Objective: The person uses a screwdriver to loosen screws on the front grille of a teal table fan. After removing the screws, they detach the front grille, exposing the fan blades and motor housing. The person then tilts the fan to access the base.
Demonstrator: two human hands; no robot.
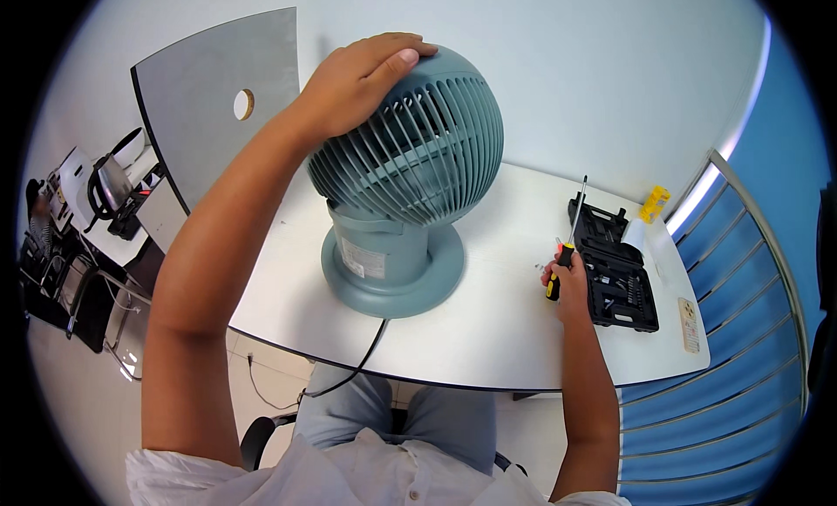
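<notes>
A grey-green fan [418, 149] with a round slatted head and a wide base stands upright on the white table [497, 332]. My left hand [362, 74] lies on top of its head, fingers stretched flat over the casing. On the right, my right hand [571, 284] is closed round a screwdriver [562, 266] with a yellow and black handle, its shaft pointing up and away. Close beside that hand lies an open black tool case [623, 288] with bits and sockets in it. Small objects near my right fingers are too small to make out.
A black cord [370, 353] runs from the fan over the table's front edge. Behind the tool case stands a yellow object [654, 203]. Metal railings [741, 288] border the right side. A grey partition [200, 96] and a kettle [112, 183] are at the left.
</notes>
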